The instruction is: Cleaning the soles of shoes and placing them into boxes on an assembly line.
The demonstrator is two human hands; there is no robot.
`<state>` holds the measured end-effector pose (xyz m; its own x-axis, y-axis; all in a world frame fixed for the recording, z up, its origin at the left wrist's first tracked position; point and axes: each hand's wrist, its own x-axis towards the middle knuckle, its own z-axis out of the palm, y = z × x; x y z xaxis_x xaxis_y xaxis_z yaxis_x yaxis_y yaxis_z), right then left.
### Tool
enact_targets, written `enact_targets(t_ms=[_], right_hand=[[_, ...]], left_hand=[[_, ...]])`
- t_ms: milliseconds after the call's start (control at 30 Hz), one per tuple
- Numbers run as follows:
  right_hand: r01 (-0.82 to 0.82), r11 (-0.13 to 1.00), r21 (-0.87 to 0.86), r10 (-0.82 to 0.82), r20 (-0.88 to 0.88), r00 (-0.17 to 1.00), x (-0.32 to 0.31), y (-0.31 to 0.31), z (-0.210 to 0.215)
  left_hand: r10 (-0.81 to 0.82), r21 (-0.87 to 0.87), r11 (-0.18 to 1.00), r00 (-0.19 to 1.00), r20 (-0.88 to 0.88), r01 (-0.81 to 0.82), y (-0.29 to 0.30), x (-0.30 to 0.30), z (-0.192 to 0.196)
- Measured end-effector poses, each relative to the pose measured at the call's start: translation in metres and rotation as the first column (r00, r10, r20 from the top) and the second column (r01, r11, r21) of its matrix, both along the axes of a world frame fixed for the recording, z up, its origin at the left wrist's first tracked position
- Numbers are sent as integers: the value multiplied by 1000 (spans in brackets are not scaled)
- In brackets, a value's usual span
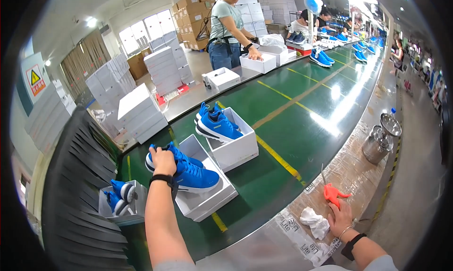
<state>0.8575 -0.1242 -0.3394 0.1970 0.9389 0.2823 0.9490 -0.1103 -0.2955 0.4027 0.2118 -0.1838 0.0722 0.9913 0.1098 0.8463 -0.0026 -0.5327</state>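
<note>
My left hand (163, 161) is closed round the heel collar of a blue sneaker (196, 176) with a white sole. A second blue shoe sits close behind it, and both rest partly over an open white shoebox (212, 201). At the right, my right hand (341, 219) has its fingers closed at the lower end of a red-orange air blow gun (333, 193) with a thin metal nozzle. A crumpled white cloth or paper (314, 223) lies beside that hand. Just beyond the near box, another white shoebox (240, 153) holds a pair of blue sneakers (219, 125).
A green conveyor belt (283, 115) runs toward the far right. Black strip curtains (80, 191) hang at the left, over a third shoebox (134, 214) with shoes. Metal containers (377, 146) stand on the right ledge. A co-worker (229, 30) handles a white box (258, 63) across the belt.
</note>
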Motion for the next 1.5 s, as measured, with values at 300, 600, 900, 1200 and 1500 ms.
enact_targets(t_ms=[300,600,900,1200,1500], right_hand=[[-21,995,95,22,-4,1000,11,-7,-10],[-395,898,196,426,-150,892,-33,3,16],[-361,932,17,358,-183,916,-32,6,3],[-57,920,388,295,-588,753,81,-11,89],[175,882,438,-119,-153,981,321,63,152]], left_hand=[[-153,458,886,980,125,80,-108,-29,96],[-315,161,949,786,532,271,-285,70,-2],[-193,-103,947,794,577,305,-367,103,-64],[-616,-184,636,636,466,750,-372,86,-34],[-495,-205,645,607,622,736,-359,75,-57]])
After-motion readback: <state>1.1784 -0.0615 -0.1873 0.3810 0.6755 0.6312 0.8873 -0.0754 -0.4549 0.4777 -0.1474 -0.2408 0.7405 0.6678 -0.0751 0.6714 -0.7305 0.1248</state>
